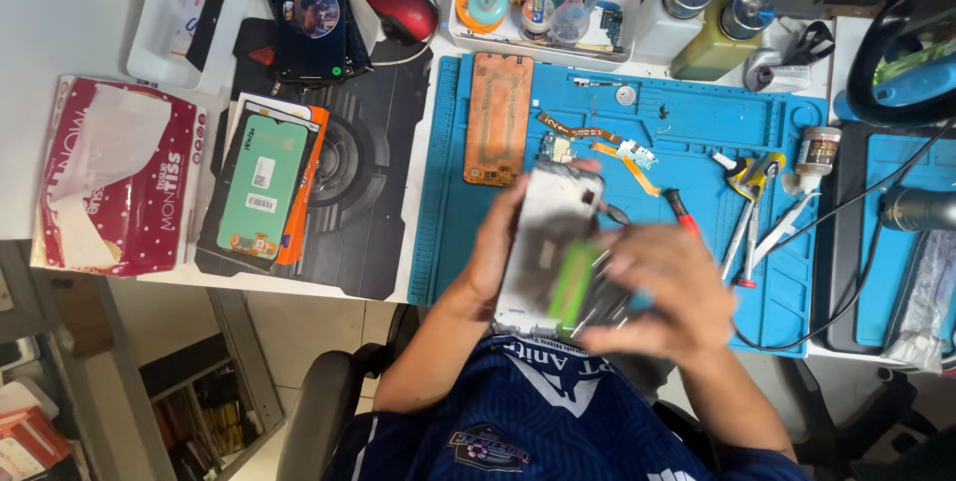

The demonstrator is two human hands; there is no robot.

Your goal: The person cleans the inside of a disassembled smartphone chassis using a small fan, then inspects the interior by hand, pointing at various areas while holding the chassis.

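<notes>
Here your left hand [495,242] grips the opened phone frame [551,242] over the blue mat's [687,113] near edge, while your right hand [652,287] fingers pinch its battery [575,282].

Just past the fingers [687,272], tweezers [749,217], a red-handled tool [680,208] and loose cables [597,137] crowd the blue mat [697,113], with bare mat farther up.

- Blue work mat [697,122] with moulded ridges and grooves.
- Copper-orange phone back panel [498,118].
- Opened phone frame [553,242], white and grey, with a green part inside.
- Teal-green screen panel [264,187] on an orange box.
- Dark red computer mouse [398,0].
- Dark red tissue pack [119,177] with white dots.
- White tabletop [60,13].
</notes>
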